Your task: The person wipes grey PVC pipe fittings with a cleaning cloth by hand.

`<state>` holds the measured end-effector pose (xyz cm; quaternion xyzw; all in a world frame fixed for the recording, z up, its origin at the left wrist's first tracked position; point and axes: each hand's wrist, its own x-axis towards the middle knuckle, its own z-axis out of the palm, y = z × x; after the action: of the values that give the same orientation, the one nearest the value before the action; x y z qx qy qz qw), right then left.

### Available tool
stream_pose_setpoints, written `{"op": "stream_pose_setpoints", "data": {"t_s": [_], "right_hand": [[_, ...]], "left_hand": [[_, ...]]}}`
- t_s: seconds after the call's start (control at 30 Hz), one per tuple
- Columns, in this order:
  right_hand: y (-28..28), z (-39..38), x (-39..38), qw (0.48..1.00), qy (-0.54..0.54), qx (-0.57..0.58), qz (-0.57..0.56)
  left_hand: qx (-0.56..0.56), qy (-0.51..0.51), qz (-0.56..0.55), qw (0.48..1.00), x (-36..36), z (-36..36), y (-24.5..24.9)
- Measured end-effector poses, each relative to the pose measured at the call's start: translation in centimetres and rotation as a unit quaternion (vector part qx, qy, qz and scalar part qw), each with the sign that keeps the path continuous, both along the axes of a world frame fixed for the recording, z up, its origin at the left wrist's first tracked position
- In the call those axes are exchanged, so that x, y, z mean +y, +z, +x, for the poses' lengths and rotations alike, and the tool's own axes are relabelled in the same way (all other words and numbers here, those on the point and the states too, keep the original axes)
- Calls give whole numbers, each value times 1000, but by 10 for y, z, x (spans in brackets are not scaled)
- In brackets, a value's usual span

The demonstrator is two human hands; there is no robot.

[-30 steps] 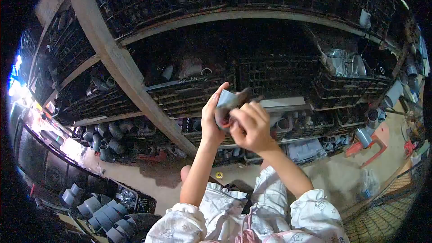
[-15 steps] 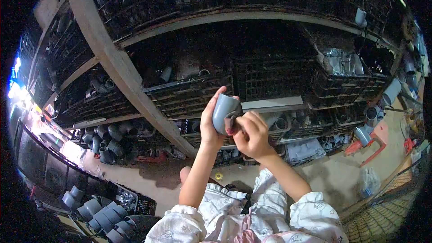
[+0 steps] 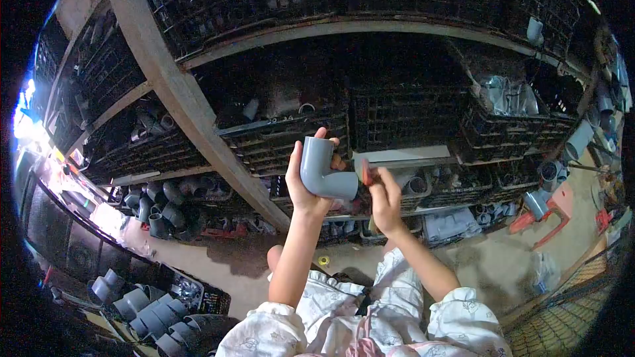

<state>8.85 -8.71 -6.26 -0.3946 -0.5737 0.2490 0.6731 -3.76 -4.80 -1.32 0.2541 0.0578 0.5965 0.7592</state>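
A grey pipe elbow point(image 3: 319, 173) rests in my left hand point(image 3: 305, 188), whose fingers wrap behind it; one end points up and the other points right. Just right of the elbow's right-hand opening, my right hand point(image 3: 385, 199) is closed on a cloth point(image 3: 365, 173) that looks dark with a reddish part. The cloth is partly hidden by the fingers and blurred.
Black crates point(image 3: 410, 119) fill the shelves in front, behind a slanting post point(image 3: 178, 99). Grey fittings point(image 3: 159, 317) are piled at lower left. A red stool-like object point(image 3: 559, 215) stands at right, and a yellow tape roll point(image 3: 323, 260) lies on the floor.
The elbow has turned so its bend and right-hand end now show. My right hand has moved slightly right, and the cloth has come off the elbow's front side.
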Motion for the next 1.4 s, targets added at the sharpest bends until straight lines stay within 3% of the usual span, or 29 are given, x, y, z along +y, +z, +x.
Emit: {"op": "stream_pose_setpoints", "data": {"t_s": [0.03, 0.17, 0.3, 0.47, 0.6, 0.8, 0.87, 0.93, 1.0, 1.1, 1.13, 1.27, 1.33, 1.37, 1.4], "right_hand": [[-1, -1, 1, 996, 19, 78, -38], [9, -3, -5, 964, 143, 196, -109], [7, 0, -4, 965, 188, 137, -120], [16, -7, -10, 959, 204, 180, -84], [10, 0, -11, 955, 193, 187, -126], [6, 7, -10, 945, 175, 225, -162], [3, 12, -9, 934, 181, 237, -197], [10, 8, -11, 869, 232, 363, -246], [17, 8, -16, 811, 281, 432, -279], [4, 9, -16, 862, 272, 386, -182], [2, 9, -14, 870, 270, 378, -165], [17, 8, -18, 894, 207, 329, -223], [21, 12, -18, 926, 154, 258, -231], [23, 15, -17, 912, 185, 295, -217], [25, 19, -15, 896, 216, 332, -203]], "left_hand": [[6, 9, -4, 1000, -1, 1, 0], [40, 52, -9, 998, -3, 7, 1], [98, 77, 62, 990, -4, 9, -6], [164, 85, 112, 976, -7, 10, -9], [253, 91, 159, 950, -6, 5, -7], [329, 58, 188, 923, -4, 0, -7], [362, 31, 134, 922, -5, -1, -14], [396, 26, 107, 912, -10, 2, -10], [417, 38, 157, 894, -19, 3, -4], [447, 12, 254, 858, -21, 4, -14], [477, 64, 278, 831, -21, 7, -21], [552, 213, 342, 730, -29, 11, -14], [580, 212, 365, 697, -29, 8, -11], [594, 212, 376, 679, -30, 6, -9], [560, 225, 362, 711, -33, 8, -5]]}}
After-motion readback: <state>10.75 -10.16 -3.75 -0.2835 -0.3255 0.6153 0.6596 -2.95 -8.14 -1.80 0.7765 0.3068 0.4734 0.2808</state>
